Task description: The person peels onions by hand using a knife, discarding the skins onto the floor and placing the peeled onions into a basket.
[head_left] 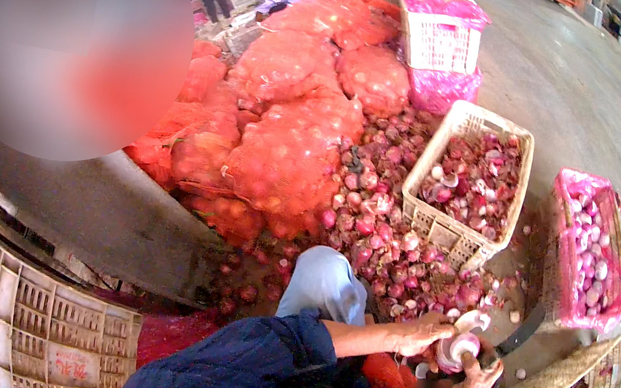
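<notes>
Above the floor (pixel 570 90), I saw the right hand (pixel 479 378) clamping an onion (pixel 455 353), the left hand (pixel 420 336), grip unclear, at pale skin (pixel 474 321): peeling, I judged, needing gentle pull next.

Onion (pixel 450 352) smooth, glossy; crate (pixel 437 232) matt plastic.

1 onion (pixel 455 351), round, partly peeled: pale, whitish flesh on the upper face, purple-red bands around the sides. Held up off the ground between the 2 hands, left hand (pixel 422 336) at its left side, right hand (pixel 474 381) at its right with the thumb against the pale face. Pale face up, slightly tilted; underside hidden. 1 piece of peel (pixel 474 320), whitish, thin, curved, at the left fingertips, just above the onion. Can't tell if peel is still joined to onion. Fine detail blurred.
</notes>
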